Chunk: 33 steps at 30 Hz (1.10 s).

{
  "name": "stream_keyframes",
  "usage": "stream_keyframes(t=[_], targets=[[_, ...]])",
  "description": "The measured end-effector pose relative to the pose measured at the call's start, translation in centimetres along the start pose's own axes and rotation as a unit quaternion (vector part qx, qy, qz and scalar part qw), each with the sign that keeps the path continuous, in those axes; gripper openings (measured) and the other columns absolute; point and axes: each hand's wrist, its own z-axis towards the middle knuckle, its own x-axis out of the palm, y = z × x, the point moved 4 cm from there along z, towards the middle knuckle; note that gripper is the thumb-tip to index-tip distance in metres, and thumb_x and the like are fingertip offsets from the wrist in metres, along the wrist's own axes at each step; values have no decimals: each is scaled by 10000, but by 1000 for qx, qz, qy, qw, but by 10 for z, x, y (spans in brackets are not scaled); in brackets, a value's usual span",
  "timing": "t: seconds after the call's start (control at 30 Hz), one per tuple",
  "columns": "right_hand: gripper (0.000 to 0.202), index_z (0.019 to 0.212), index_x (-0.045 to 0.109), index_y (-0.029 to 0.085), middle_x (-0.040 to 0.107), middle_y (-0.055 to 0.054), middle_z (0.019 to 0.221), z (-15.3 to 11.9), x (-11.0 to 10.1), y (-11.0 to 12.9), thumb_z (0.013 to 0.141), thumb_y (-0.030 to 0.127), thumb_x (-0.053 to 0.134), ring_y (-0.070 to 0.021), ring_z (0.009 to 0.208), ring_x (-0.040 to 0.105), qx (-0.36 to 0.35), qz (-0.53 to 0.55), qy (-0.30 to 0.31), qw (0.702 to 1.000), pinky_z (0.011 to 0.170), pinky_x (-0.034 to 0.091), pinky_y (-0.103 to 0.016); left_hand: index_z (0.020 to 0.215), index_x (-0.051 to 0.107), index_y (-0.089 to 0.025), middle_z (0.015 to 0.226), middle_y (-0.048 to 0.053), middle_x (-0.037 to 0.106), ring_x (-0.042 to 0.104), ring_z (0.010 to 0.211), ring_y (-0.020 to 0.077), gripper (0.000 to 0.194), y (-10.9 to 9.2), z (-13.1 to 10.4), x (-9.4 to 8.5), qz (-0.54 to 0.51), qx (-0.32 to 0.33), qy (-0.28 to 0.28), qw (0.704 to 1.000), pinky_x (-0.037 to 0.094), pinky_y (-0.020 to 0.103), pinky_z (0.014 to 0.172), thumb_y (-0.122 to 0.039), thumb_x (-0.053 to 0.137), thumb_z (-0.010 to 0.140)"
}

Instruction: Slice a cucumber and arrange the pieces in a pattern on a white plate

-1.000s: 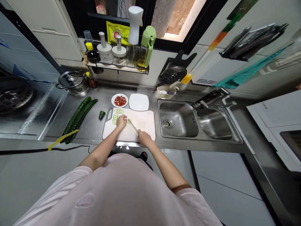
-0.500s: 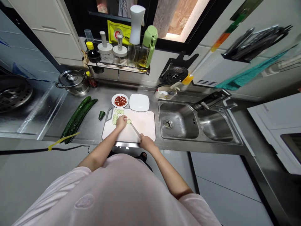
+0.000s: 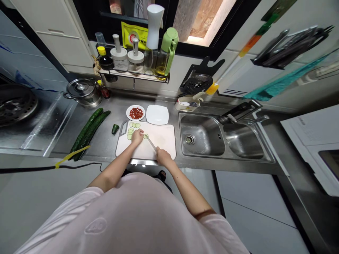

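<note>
Left hand (image 3: 137,137) curled, its hold unclear, cucumber slice (image 3: 146,136) just right of its fingertips, right hand (image 3: 163,156) closed round knife (image 3: 152,143)

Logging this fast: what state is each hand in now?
Left hand: fingers curled over the cutting board; grip cannot be told.
Right hand: closed, holding a knife.

Kitchen, steel surface (image 3: 107,144) with a double-basin sink (image 3: 205,127) and faucet (image 3: 240,111), stove burner (image 3: 18,106) at far left, lidded pot (image 3: 88,101) toward the back, narrow shelf (image 3: 144,74) carrying lidded jars (image 3: 120,62) and an oil bottle (image 3: 161,66), cutting board (image 3: 162,133) bearing cucumber slices (image 3: 130,131)
</note>
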Motion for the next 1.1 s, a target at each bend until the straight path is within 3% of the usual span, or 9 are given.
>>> stream_keyframes(t=[0.27,0.63,1.1], targets=[[251,1104,432,178,623,-128,977,3,-1,2,869,147,352,-241,883,609,-2,2,-5,1000,642,410,-290,905,611,-232,844,22,577,548,775,159,147,2,1,1,-5,8,-8,1000,404,265,706,-228,551,771],[254,1091,447,183,637,-126,950,-20,13,-17,845,169,386,-255,865,620,2,-8,3,1000,620,397,-285,896,614,-232,821,17,574,546,781,162,154,1,1,0,-2,3,-6,1000,398,264,714,-200,545,762],[244,1094,446,173,627,-130,966,7,4,-1,869,151,355,-246,868,612,-10,8,-18,1000,652,409,-296,910,615,-216,836,23,587,552,808,161,156,-2,-1,-2,0,10,-3,1000,407,258,720,-206,544,772]])
